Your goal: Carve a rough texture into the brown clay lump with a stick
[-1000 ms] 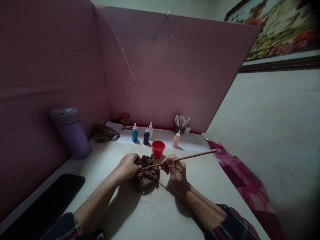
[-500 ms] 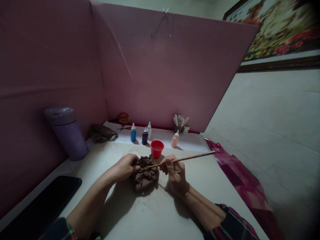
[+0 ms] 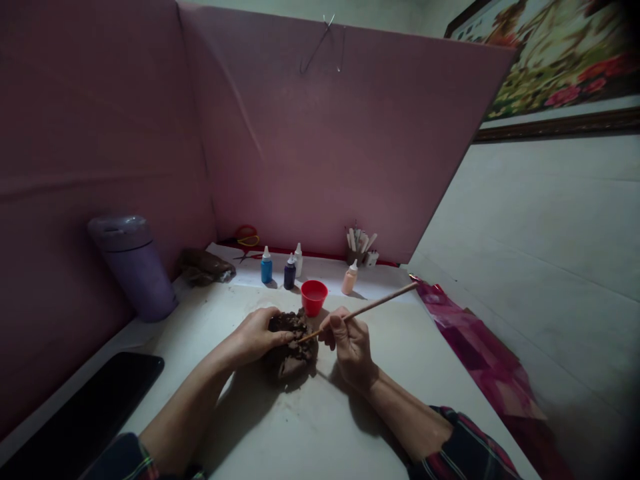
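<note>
A lump of brown clay (image 3: 295, 365) with a rough, crumbly top rests on the white table in front of me. My left hand (image 3: 257, 335) grips its left side, thumb lying across the top and the other fingers partly hidden behind it. Between the thumb and fingers of my right hand (image 3: 353, 347) is a thin wooden stick (image 3: 383, 300), held like a pen. Its lower tip touches the clay's top close to my left thumb, while the other end slants up to the right. Just behind the clay stands a red cup (image 3: 314, 298).
Small bottles, blue (image 3: 267, 267), dark (image 3: 290, 273), white (image 3: 299, 260) and peach (image 3: 350, 279), line the back. Behind are scissors (image 3: 247, 255) and a tool holder (image 3: 355, 256). Leftward are a purple tumbler (image 3: 135, 270), a brown bundle (image 3: 205, 267) and a black phone (image 3: 95, 407).
My left thumb has slid rightward over the clay's top. The stick has tilted more steeply, its far end higher and further left, its tip slightly lower on the clay.
</note>
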Demonstrator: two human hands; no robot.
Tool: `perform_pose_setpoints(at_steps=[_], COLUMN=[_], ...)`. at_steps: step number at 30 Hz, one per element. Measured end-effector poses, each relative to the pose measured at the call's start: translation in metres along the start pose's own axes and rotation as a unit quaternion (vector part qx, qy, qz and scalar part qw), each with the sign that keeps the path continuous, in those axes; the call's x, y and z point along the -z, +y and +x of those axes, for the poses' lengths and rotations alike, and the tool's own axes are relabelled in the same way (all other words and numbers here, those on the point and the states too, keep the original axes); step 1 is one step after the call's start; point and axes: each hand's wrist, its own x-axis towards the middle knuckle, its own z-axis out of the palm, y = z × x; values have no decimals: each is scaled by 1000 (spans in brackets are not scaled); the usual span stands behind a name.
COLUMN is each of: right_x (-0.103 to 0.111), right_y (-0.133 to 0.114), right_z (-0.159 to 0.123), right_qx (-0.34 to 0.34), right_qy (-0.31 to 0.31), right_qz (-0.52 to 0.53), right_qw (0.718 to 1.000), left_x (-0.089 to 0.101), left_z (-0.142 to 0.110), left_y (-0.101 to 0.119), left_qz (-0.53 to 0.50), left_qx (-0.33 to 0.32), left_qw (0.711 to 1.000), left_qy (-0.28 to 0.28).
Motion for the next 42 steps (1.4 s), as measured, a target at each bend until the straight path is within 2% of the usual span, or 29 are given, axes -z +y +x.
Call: perform_pose_setpoints(at_steps=[3, 8, 11, 13, 15, 18, 21, 23, 26, 31, 33, 37, 39, 42], right_x=[-1, -5, -9, -12, -13, -13, -13, -14, -14, -8, -6, -3, -3, -5], right_y=[-1, -4, -3, 0, 6, 15, 19, 18, 15, 9, 7, 4, 0, -6], right_z=[-2, -1, -1, 1, 5, 12, 15, 13, 6, 1, 0, 2, 6, 13], right_qx=[38, 108, 108, 50, -41, -178, -237, -220, -156, -57, -32, 1, 4, -9], right_qy=[-26, -75, -87, -59, -13, 29, 46, 54, 69, 136, 105, -25, -45, -35], right_qz=[-37, -87, -93, -73, -37, 21, 54, 66, 72, 48, 31, -43, -66, -53], right_qw=[998, 988, 986, 994, 998, 983, 969, 972, 983, 988, 993, 999, 997, 998], left_x=[1, -2, -4, -5, -5, -5, -4, -3, -2, 2, 3, 1, -2, -6], left_z=[-3, -5, -6, -6, -6, -4, -3, -2, -1, -2, -3, -3, -3, -1], left_y=[5, 11, 16, 19, 20, 20, 15, 10, 4, 9, 13, 12, 9, 6], left_qz=[4, 44, 76, 89, 92, 91, 72, 33, -18, -15, -10, -10, -8, -10], left_qx=[-1, 15, 21, 21, 19, 11, 4, 4, -1, -1, 0, 4, 16, 28], left_qw=[1000, 998, 996, 995, 995, 995, 997, 999, 1000, 1000, 1000, 1000, 1000, 999], left_qy=[1, 33, 44, 46, 42, 37, 33, 24, 14, -1, 3, -3, 2, 12])
